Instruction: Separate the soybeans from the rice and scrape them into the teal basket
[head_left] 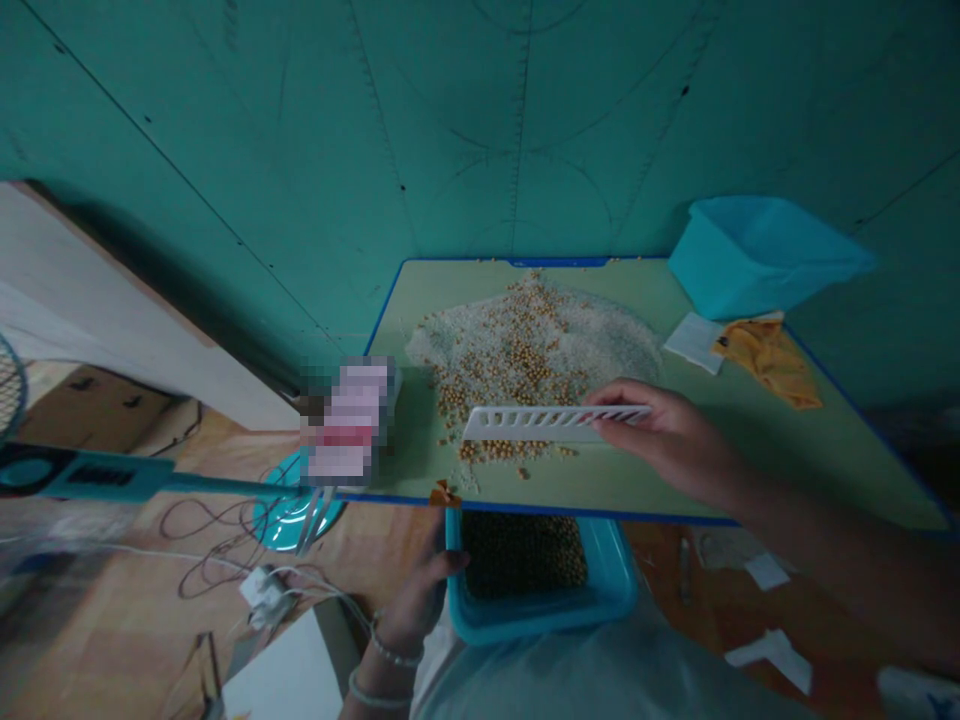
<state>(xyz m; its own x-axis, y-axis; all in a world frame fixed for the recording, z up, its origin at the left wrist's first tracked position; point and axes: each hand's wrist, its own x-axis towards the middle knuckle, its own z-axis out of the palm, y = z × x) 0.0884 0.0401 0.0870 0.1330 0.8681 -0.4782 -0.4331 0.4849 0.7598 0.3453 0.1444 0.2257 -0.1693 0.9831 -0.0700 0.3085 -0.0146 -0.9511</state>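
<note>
Nearest the person, the left hand (420,590), with two bracelets (390,660) at the wrist, gripped the left rim of a blue tray (525,628), thumb hooked over the edge and fingers curled around its side. The tray sat low, tucked just under the near edge of the table (750,470), and held a dark layer of sorted soybeans (523,553). Above it, on the pale green tabletop with its blue border, the right hand (675,435) pinched the right end of a white slotted strip (540,422), fingers closed over it. The strip lay almost level across the table, its long edge standing just behind a thin line of loose beans near the front edge. Behind the strip spread a mixed pile (525,345) of white rice with soybeans scattered through its middle. To the left, a blurred pink box (349,420) sat at the table's corner, with a teal fan pole (150,482) and tangled cables (217,530) over the wooden floor beyond it. At the far right of the table lay a white paper (694,340) and a yellow cloth (772,360), touching each other, and just behind them stood a blue bin (757,255) against the teal wall (450,120).
</note>
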